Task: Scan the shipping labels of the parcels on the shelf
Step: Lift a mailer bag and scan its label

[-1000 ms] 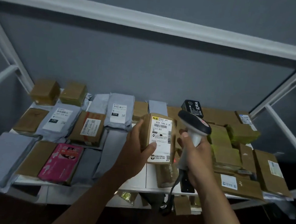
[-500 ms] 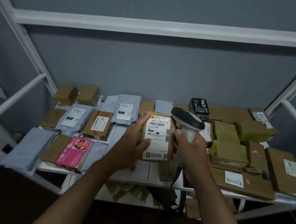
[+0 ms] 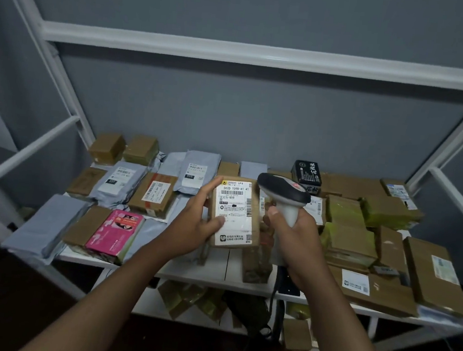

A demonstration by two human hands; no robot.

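One parcel (image 3: pixel 235 214) upright in left hand (image 3: pixel 191 228), label facing viewer.

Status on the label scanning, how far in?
Done: nothing here shows which parcels are already scanned. In hand: left hand holds a brown parcel label-up; right hand grips the barcode scanner beside it. Left: apparently most parcels lying on the shelf, including the pink box.

Brown parcel (image 3: pixel 235 215) upright above the white shelf (image 3: pixel 215 270), white shipping label (image 3: pixel 233 203) facing the camera
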